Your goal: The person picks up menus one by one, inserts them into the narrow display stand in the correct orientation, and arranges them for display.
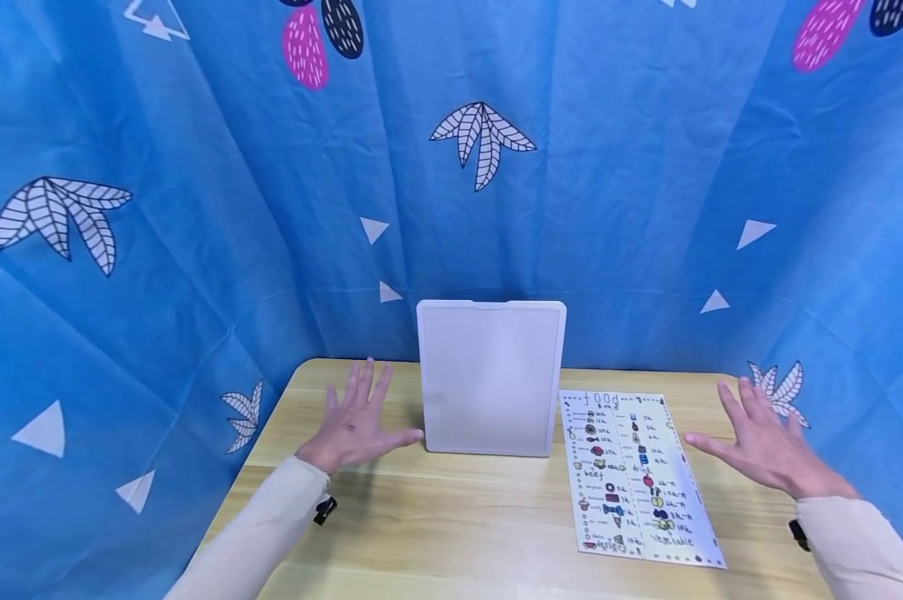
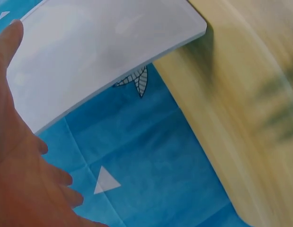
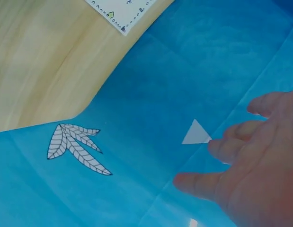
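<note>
The white board (image 1: 490,379) is being stood upright at the table's (image 1: 451,517) twelve o'clock edge, against the blue curtain (image 1: 196,250). Nothing is being gripped: the left hand (image 1: 355,423) is being held flat with fingers spread wide, its thumb just beside the board's nine o'clock edge. At three o'clock of the board, the printed sheet (image 1: 634,477) is lying flat. The right hand (image 1: 768,446) is being hovered, fingers spread, past the sheet's three o'clock edge. Bare tabletop is being left at six o'clock.
</note>
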Available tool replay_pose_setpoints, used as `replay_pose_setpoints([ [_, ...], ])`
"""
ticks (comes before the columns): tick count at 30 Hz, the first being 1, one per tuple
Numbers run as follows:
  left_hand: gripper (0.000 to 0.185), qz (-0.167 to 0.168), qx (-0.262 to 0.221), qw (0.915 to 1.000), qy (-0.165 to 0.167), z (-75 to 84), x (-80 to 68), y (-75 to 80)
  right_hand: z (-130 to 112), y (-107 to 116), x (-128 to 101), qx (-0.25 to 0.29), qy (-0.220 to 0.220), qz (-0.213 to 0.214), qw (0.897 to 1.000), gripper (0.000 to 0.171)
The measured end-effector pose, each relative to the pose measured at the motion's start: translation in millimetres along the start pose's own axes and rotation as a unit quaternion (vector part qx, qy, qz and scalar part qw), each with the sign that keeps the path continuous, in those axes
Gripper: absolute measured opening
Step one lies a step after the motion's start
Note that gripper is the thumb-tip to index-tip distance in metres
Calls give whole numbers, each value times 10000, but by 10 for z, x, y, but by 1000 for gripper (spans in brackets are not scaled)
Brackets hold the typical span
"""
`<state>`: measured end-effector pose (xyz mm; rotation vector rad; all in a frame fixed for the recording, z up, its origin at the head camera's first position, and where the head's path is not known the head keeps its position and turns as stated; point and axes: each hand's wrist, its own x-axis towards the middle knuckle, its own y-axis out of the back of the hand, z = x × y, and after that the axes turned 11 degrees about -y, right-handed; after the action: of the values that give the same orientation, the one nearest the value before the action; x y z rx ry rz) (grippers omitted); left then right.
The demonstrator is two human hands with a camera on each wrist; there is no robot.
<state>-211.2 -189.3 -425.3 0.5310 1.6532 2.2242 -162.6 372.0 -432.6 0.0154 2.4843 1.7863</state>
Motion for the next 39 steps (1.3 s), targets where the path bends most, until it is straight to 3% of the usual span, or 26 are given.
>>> replay_pose_setpoints([
  [15,115,-49,-185,9990,-392,149,-7,-194,75,-123,41,361,131,42,9993,99],
  [26,110,-106,-574,9956,-735,306,29,-351,174,-202,68,584,20,-13,9983,98],
  [39,105,114,-726,9870,-1426,520,120,-509,231,-289,103,686,21,106,9976,99],
])
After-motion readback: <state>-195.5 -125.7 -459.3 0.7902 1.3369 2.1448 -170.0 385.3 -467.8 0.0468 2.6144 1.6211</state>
